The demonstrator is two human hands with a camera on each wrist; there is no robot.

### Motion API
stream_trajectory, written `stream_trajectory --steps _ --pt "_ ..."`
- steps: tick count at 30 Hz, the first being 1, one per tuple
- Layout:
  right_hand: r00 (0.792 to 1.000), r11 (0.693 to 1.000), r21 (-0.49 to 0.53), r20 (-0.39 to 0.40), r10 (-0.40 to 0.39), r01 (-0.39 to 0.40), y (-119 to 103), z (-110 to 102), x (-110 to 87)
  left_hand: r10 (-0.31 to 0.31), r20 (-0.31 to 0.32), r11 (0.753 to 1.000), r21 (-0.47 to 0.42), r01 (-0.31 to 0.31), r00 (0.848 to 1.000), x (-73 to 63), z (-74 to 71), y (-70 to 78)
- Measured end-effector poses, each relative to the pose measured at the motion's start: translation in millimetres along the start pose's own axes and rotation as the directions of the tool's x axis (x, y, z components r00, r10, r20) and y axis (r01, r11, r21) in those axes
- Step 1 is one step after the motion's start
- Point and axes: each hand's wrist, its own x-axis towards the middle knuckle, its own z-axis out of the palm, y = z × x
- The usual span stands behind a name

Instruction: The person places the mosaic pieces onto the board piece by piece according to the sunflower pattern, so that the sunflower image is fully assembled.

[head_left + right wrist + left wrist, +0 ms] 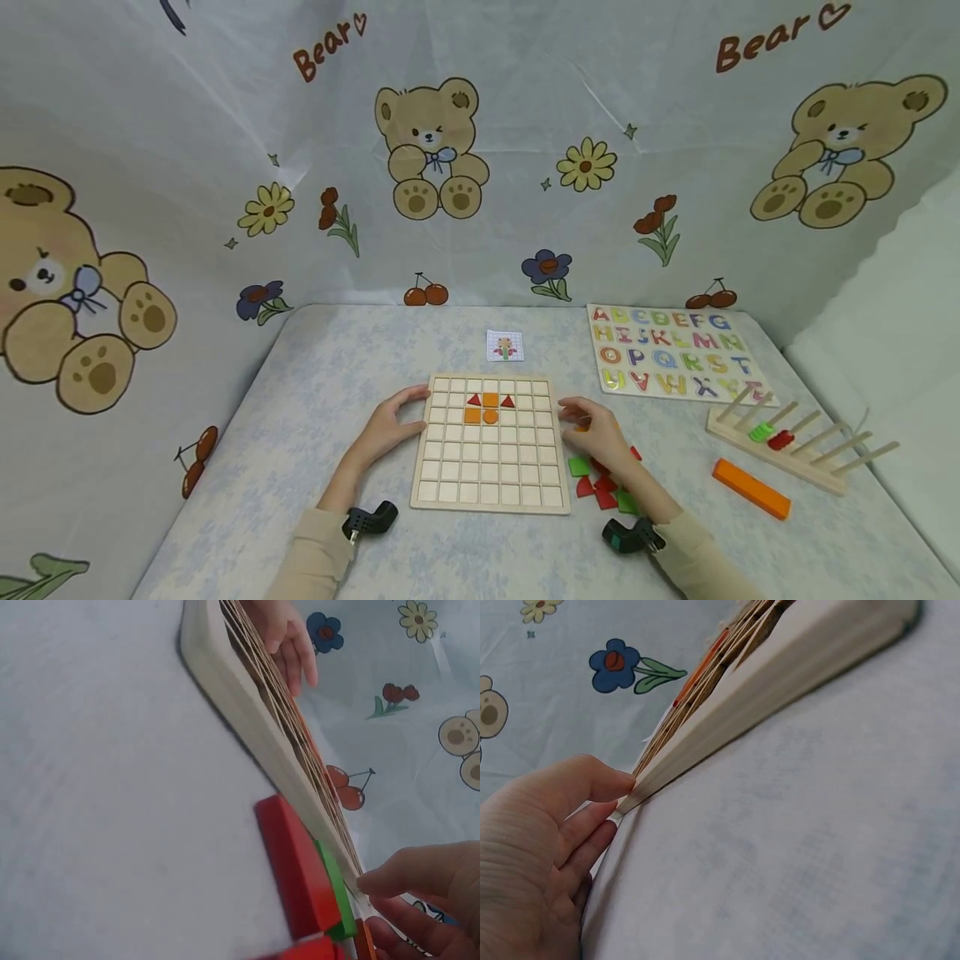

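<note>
In the head view, your left hand (pixel 390 427) rests against the left edge of the wooden grid board (pixel 489 443), which lies flat at the centre of the frame on the pale table (pixel 315 417); the fingers lie nearly straight along the rim, thumb near the upper corner, pressing rather than clamping. Your right hand (pixel 596 433) sits just beside the board's right edge, fingers loosely curled over a scatter of red and green tiles (pixel 600 483) — whether it pinches one you cannot tell from here. A few orange and red pieces (pixel 489 407) already fill cells in the board's upper rows. In the left wrist view, your fingertips (pixel 604 787) touch the board's corner (pixel 727 712), which runs toward the upper right of the frame; the fingers are together and only lightly bent. In the right wrist view, at the lower right of the frame, your fingers (pixel 420 877) hover at the board's edge (pixel 247 697) just above a red tile (pixel 292 862) and a green one (pixel 334 889), slightly apart, closing on nothing you can confirm. The tiles look small, stiff, light and smooth-faced — likely slippery, so take one by its opposite side edges. The board seems rigid and apt to slide, so steady it at the rim.
</note>
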Motion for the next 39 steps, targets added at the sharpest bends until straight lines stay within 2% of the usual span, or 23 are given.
stream_trajectory --steps 9,21,32,39 --pt "0.997 0.996 -0.041 0.024 0.076 -0.075 4.3 -7.0 -8.6 -0.023 -0.015 1.0 -0.006 0.023 1.0 -0.2 1.9 0.8" --pt "0.999 0.993 -0.105 -0.007 0.05 -0.05 12.0 -12.7 -12.2 -0.023 -0.02 1.0 -0.001 0.023 1.0 0.8 2.6 -0.7" --pt "0.999 0.998 -0.048 -0.024 0.039 -0.04 8.5 -9.5 -10.3 -0.022 -0.01 1.0 -0.017 0.022 1.0 -0.5 2.3 -1.1" --pt "1.0 1.0 0.003 -0.009 -0.03 0.03 -3.3 -2.0 -2.4 -0.028 -0.016 0.999 -0.019 0.028 0.999 -0.3 2.0 1.3"
